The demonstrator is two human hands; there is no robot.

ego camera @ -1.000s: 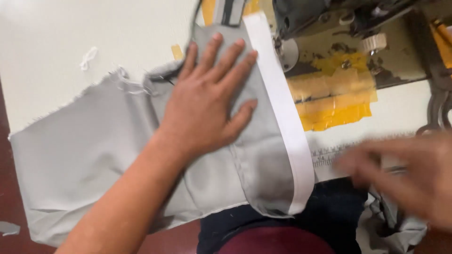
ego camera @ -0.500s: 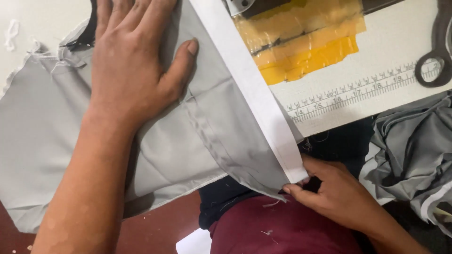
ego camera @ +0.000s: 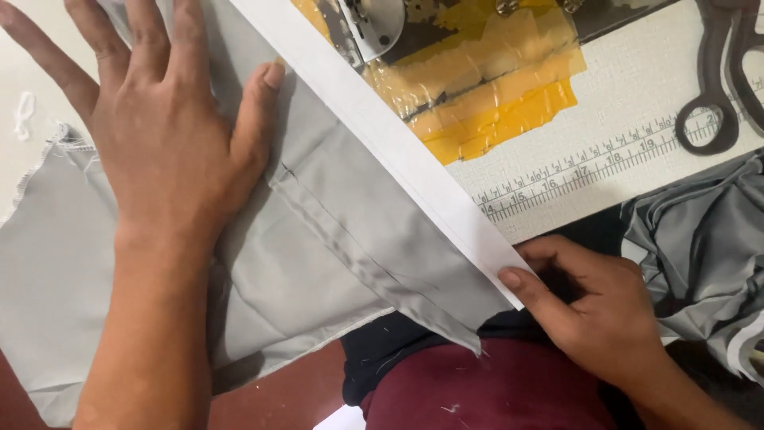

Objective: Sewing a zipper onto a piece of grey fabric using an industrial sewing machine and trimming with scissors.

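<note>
My right hand [ego camera: 593, 306] had its grip on the near end of the white strip [ego camera: 398, 151], thumb on top at the corner and the other fingers curled beneath, right where the strip ran off the tabletop's [ego camera: 637, 111] front edge. My left hand [ego camera: 163, 135] gripped nothing: it lay flat and released, fingers spread, palm pressing down on the grey cloth [ego camera: 334, 223]. The thumb of that hand sat just beside the strip's inner edge.

The white strip ran in a straight slant from the top of the view down to my right thumb, lying along the cloth's edge. A stitched fold crossed the cloth below my left thumb and ran toward the pointed corner, which hung over my dark red lap [ego camera: 493, 390]. The cloth's left edge was frayed, with loose threads showing.

Past the strip, patches of yellow tape [ego camera: 493, 87] covered the tabletop around a metal plate [ego camera: 374, 24] of the sewing machine. A printed ruler [ego camera: 605, 163] ran along the front of the tabletop, and dark scissors [ego camera: 728, 87] lay at the far right, above its end. More grey cloth sat bunched in a heap [ego camera: 700, 247] just right of my right hand.
</note>
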